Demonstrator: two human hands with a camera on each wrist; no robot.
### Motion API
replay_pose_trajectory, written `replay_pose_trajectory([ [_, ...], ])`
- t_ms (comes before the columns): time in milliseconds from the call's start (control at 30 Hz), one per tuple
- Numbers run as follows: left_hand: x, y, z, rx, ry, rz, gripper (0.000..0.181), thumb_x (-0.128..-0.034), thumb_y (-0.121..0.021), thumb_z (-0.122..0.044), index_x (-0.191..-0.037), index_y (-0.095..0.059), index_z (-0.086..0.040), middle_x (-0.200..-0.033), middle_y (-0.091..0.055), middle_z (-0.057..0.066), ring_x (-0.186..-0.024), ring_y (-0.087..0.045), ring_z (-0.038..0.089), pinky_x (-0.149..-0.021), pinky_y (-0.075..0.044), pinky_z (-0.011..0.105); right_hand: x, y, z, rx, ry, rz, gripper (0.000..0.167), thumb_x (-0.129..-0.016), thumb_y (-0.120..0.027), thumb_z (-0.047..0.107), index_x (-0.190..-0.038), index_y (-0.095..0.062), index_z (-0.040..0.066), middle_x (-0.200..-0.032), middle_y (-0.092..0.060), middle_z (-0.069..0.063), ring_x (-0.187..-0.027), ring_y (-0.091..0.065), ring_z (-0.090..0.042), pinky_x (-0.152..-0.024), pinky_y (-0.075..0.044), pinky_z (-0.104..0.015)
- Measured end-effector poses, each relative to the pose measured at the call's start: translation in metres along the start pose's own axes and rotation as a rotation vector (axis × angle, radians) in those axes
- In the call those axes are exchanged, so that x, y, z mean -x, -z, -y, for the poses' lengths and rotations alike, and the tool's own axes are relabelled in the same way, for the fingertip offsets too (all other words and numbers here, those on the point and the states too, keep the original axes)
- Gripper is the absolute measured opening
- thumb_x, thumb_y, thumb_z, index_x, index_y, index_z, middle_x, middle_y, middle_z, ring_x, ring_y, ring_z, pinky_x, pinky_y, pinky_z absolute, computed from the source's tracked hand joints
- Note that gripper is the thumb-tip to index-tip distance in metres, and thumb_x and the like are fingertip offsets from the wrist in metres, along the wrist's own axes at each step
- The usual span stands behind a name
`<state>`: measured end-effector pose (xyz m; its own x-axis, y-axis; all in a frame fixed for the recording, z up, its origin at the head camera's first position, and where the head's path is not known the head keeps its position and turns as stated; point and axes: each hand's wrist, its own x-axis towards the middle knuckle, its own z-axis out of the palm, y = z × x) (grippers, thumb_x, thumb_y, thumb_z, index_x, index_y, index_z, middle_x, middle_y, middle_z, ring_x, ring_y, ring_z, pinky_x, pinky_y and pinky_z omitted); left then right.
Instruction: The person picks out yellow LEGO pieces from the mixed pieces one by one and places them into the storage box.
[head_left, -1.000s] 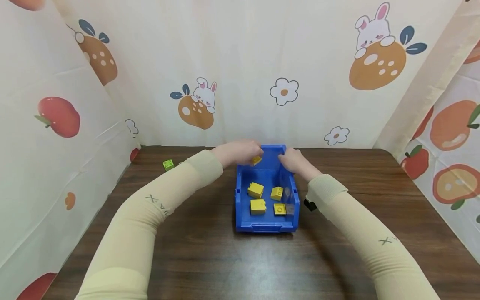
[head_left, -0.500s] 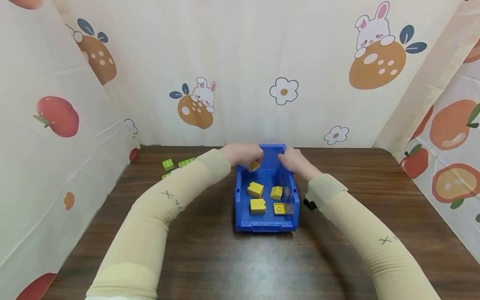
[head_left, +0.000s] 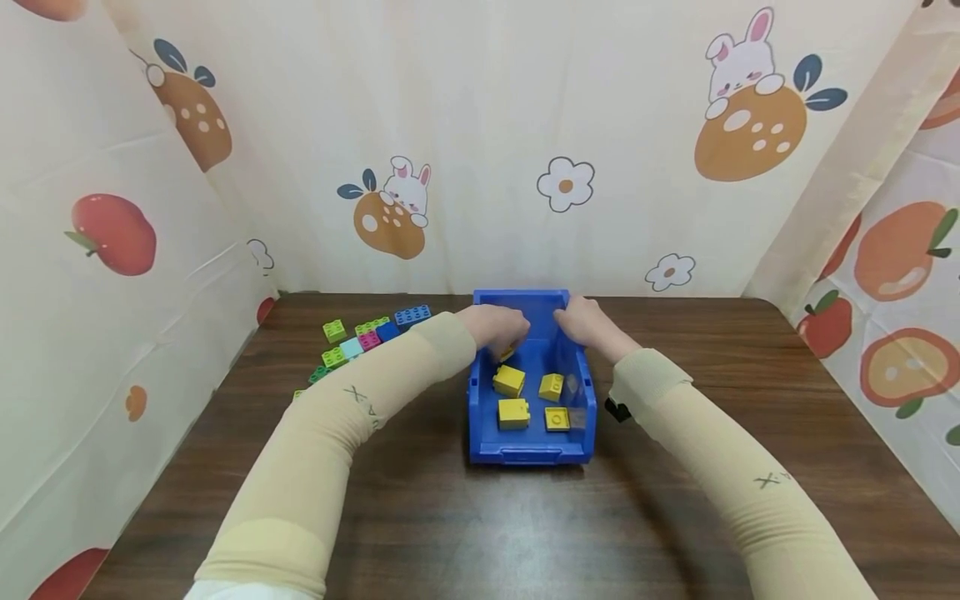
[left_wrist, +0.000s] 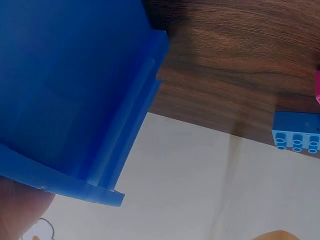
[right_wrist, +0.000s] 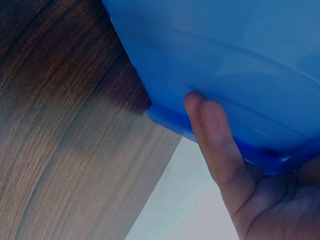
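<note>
In the head view, your left hand [head_left: 501, 327] had gone lower into the blue bin [head_left: 530, 456] since half a second before, and more of the coloured bricks [head_left: 368, 340] had come out from behind your left sleeve [head_left: 390, 367]. These bricks lay on the table [head_left: 525, 533], left of the bin, and the sleeve covered a part of them. On the bin's floor lay four loose yellow bricks [head_left: 513, 414]; the one at the near right showed its hollow underside. The bin had its long axis away from you, its low front toward you and its high back near the curtain [head_left: 480, 208]. Your left hand pinched the held yellow brick [head_left: 507, 353] within the bin's left rear part, and hid most of it, so I could not tell where its studs pointed. Your right hand [head_left: 588, 323] gripped the right wall near the back corner.

In the left wrist view, the bin filled the upper left, and a studded blue brick [left_wrist: 297, 131] was cut off by the right edge.

In the right wrist view, your fingers [right_wrist: 216, 122] lay against the bin's outer side.
</note>
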<state>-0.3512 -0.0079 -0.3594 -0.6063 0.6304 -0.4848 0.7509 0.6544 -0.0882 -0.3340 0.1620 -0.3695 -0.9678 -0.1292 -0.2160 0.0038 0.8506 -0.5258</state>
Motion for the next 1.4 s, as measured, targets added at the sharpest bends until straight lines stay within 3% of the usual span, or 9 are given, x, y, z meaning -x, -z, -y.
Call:
replay_pose_trajectory([
  [267, -0.001, 0.005, 0.0, -0.052, 0.035, 0.006, 0.026, -0.0835, -0.072, -0.018, -0.108, -0.065, -0.017, -0.098, -0.065, -0.001, -0.083, -0.06, 0.016, -0.085, -0.053, 0.03, -0.001, 0.004, 0.001, 0.005, 0.013, -0.01, 0.044, -0.1, -0.034, 0.024, -0.124, -0.046, -0.011, -0.073, -0.053, -0.011, -0.069, -0.065, -0.023, -0.056, -0.056, -0.028],
  [467, -0.002, 0.005, 0.0, -0.067, 0.058, -0.013, 0.027, -0.0857, -0.07, -0.018, -0.111, -0.063, -0.017, -0.097, -0.064, -0.001, -0.083, -0.059, 0.016, -0.088, -0.052, 0.031, 0.0, 0.008, 0.002, 0.002, 0.007, -0.014, 0.041, -0.1, -0.033, 0.025, -0.119, -0.049, -0.008, -0.067, -0.045, -0.007, -0.065, -0.063, -0.021, -0.053, -0.053, -0.025],
  [767, -0.003, -0.002, -0.003, -0.087, 0.086, -0.059, 0.035, -0.0911, -0.063, -0.019, -0.126, -0.058, -0.017, -0.112, -0.064, 0.0, -0.087, -0.058, 0.015, -0.097, -0.048, 0.034, -0.003, 0.008, 0.003, -0.026, -0.01, 0.007, 0.044, -0.1, -0.033, 0.025, -0.127, -0.044, -0.008, -0.069, -0.045, -0.007, -0.064, -0.061, -0.02, -0.053, -0.05, -0.024],
  [1000, -0.002, -0.008, -0.005, -0.094, 0.089, -0.079, 0.034, -0.0917, -0.062, -0.018, -0.126, -0.058, -0.018, -0.114, -0.065, 0.0, -0.088, -0.057, 0.015, -0.098, -0.047, 0.033, -0.001, 0.005, 0.004, -0.032, 0.001, 0.006, 0.044, -0.1, -0.033, 0.025, -0.128, -0.044, -0.009, -0.071, -0.049, -0.009, -0.068, -0.063, -0.022, -0.054, -0.052, -0.025],
  [1400, -0.002, -0.013, -0.01, -0.058, 0.112, -0.049, 0.039, -0.0875, -0.068, -0.02, -0.126, -0.057, -0.019, -0.116, -0.064, 0.0, -0.09, -0.058, 0.015, -0.098, -0.047, 0.035, 0.003, 0.0, 0.002, -0.047, 0.001, 0.015, 0.043, -0.1, -0.034, 0.025, -0.124, -0.047, -0.008, -0.07, -0.05, -0.009, -0.066, -0.063, -0.022, -0.053, -0.051, -0.024],
])
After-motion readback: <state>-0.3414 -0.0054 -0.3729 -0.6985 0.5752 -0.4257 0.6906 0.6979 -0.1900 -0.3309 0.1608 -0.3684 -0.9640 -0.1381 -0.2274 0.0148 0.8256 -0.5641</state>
